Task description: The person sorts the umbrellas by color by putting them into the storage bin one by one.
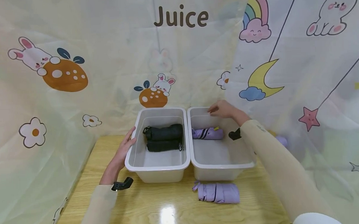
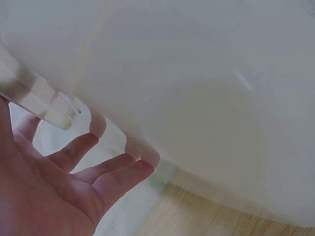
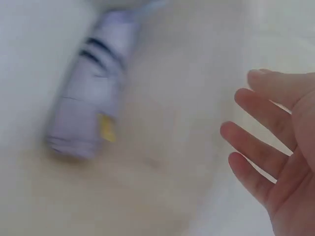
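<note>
My left hand [image 1: 124,149] is at the left side of a white plastic bin [image 1: 157,167]. Its straight fingertips touch the bin's outer wall [image 2: 206,113] just under the rim. Two folded black umbrellas, a far one [image 1: 165,132] and a near one [image 1: 163,146], lie side by side in that bin. My right hand [image 1: 224,109] hovers at the back of a second white bin [image 1: 223,167], fingers relaxed and holding nothing. Below it, apart from the hand, a folded lavender umbrella [image 1: 210,133] with black stripes and a yellow tag lies on the bin's floor.
Both bins stand side by side on a wooden table [image 1: 147,205]. Another folded lavender umbrella [image 1: 218,193] lies in front of the right bin. Beyond my right forearm, a lavender item [image 1: 282,141] shows partly. A printed curtain [image 1: 112,61] hangs behind and along the sides.
</note>
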### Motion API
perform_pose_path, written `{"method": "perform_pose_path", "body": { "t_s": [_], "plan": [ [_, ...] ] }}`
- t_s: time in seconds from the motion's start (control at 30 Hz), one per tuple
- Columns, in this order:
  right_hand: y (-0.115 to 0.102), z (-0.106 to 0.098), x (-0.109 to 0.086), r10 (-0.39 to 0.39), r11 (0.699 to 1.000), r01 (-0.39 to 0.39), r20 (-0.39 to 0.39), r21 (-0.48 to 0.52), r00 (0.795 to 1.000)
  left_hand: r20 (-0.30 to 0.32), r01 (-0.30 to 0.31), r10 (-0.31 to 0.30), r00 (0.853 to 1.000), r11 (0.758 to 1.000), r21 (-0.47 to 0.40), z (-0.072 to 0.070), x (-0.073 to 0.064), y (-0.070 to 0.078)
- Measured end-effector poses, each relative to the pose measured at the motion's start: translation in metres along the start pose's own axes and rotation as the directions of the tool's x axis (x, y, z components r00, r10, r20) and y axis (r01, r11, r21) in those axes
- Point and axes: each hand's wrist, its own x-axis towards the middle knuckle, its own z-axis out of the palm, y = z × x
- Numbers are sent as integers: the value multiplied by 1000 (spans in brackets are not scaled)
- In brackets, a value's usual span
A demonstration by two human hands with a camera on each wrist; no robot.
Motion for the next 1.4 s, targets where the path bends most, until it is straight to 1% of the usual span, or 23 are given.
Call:
{"method": "perform_pose_path", "body": {
  "t_s": [0.03,0.1,0.23,0.33,0.43,0.5,0.57,0.7,0.83,0.9,0.93,1.0,1.07,1.1,1.17,1.27,1.3,1.4],
  "plan": [
    [2,-13,-8,-6,1000,6,-31,10,1000,5,2,-2,1000,1000,-2,1,0,-1],
    [6,-36,-28,9,999,-4,-105,48,994,6,1,-1,1000,1000,-6,2,0,-1],
    [18,-75,-77,94,990,-75,-167,117,982,4,0,0,1000,1000,-4,2,0,1],
    [33,-94,-114,166,982,-143,-196,127,967,5,9,-9,1000,1000,-3,2,0,2],
    [59,-99,-141,211,975,-192,-210,108,955,14,16,-16,1000,1000,-9,1,0,2],
    [81,-94,-152,242,967,-221,-196,125,950,14,11,-11,1000,1000,-7,0,0,3],
    [105,-83,-161,273,956,-247,-170,160,947,9,4,-4,1000,1000,0,-1,-1,3],
    [153,-47,-174,341,923,-306,-125,233,932,1,1,-1,1000,1000,10,-2,-2,3],
    [190,-6,-191,427,865,-378,-89,331,900,6,10,-10,1000,1000,7,1,-1,2],
    [203,14,-199,477,824,-425,-54,375,877,6,13,-13,1000,1000,9,3,-1,1],
    [208,23,-201,495,808,-445,-36,387,868,5,15,-15,1000,1000,11,3,-1,0],
    [214,37,-205,527,791,-486,-11,371,849,5,20,-20,1000,1000,11,4,-1,0],
    [218,46,-207,540,787,-505,1,353,842,8,18,-18,1000,1000,10,4,-1,0],
    [219,49,-207,537,795,-504,-4,338,844,10,15,-15,1000,1000,7,4,-1,0],
    [218,52,-208,523,810,-493,-10,317,852,13,13,-13,1000,1000,-3,4,-1,-1],
    [217,54,-209,497,830,-477,3,291,868,11,14,-14,1000,1000,-11,3,0,-1],
    [217,54,-209,497,830,-481,18,284,868,10,15,-15,1000,1000,-14,3,0,-1],
    [219,54,-209,517,835,-515,46,191,855,5,20,-20,1000,1000,-11,2,1,-1]
  ]
}}
